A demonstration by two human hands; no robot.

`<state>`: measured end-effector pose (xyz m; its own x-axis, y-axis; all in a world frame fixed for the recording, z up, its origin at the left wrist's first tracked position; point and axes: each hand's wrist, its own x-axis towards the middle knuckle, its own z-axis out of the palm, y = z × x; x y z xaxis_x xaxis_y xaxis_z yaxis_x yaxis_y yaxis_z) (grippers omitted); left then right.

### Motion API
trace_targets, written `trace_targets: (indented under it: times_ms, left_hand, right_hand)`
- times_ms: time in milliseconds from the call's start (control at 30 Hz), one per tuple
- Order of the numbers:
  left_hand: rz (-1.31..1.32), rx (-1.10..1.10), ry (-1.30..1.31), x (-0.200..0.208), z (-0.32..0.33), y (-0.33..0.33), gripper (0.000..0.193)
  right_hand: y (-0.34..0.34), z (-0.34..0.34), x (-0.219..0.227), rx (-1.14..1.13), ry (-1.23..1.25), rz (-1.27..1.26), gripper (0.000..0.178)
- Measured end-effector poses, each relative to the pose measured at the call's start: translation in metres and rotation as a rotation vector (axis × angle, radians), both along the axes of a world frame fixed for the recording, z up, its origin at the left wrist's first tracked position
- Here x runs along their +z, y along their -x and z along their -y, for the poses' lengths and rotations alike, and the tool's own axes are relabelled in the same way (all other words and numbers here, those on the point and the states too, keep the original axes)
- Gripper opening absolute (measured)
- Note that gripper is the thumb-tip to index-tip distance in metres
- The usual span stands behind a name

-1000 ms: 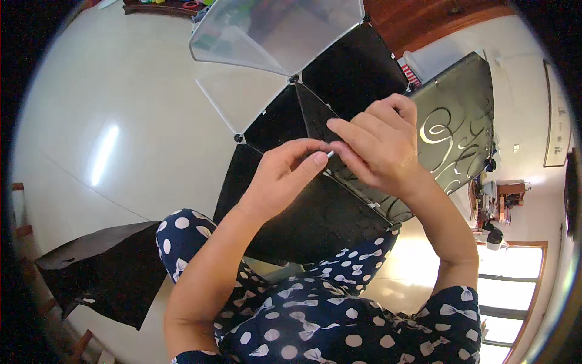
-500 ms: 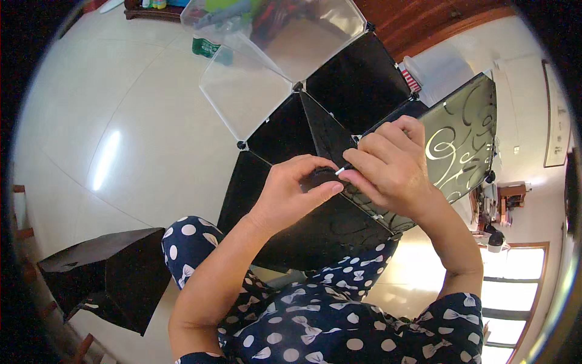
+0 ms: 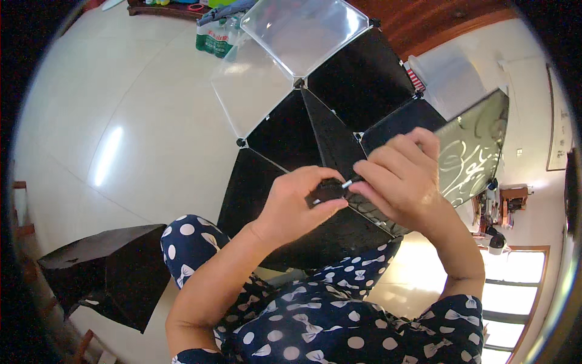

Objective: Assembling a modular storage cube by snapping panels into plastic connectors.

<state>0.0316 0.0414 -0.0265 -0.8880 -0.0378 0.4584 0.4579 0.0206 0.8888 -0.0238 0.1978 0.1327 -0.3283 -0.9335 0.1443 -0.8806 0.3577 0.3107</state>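
A black round panel connector (image 3: 329, 189) sits between the thumb and forefinger of my left hand (image 3: 295, 203). My right hand (image 3: 401, 176) is closed beside it, thumb and fingers pinching a small white-tipped piece (image 3: 347, 184) that meets the connector; whether the two are joined cannot be told. Behind my right hand stands a greenish patterned panel (image 3: 470, 151) with pale swirls. Under both hands is a cube storage rack of black panels (image 3: 361, 79), linked at the corners by black connectors (image 3: 299, 83). Clear door panels (image 3: 309, 33) stand out from its far side.
A black folded panel box (image 3: 106, 273) lies on the tiled floor at the left. Wrapped green-labelled bottles (image 3: 215, 42) stand beyond the rack. A translucent bin (image 3: 448, 76) is at the far right. My legs in dotted fabric (image 3: 191, 242) flank the rack.
The patterned panel has tilted and shifted slightly right, along with my right hand. More of the black connector shows in my left hand. The upper clear panel has swung right.
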Motion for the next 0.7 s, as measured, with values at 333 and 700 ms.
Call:
trace_targets:
  times_ms: [333, 700]
  left_hand:
    - [-0.053, 0.01, 0.078, 0.004, -0.006, -0.01, 0.032]
    - [-0.049, -0.021, 0.114, 0.01, -0.016, -0.016, 0.029]
  right_hand:
    - [-0.001, -0.016, -0.011, 0.097, 0.135, -0.049, 0.02]
    - [-0.006, -0.03, -0.013, 0.066, 0.129, -0.078, 0.019]
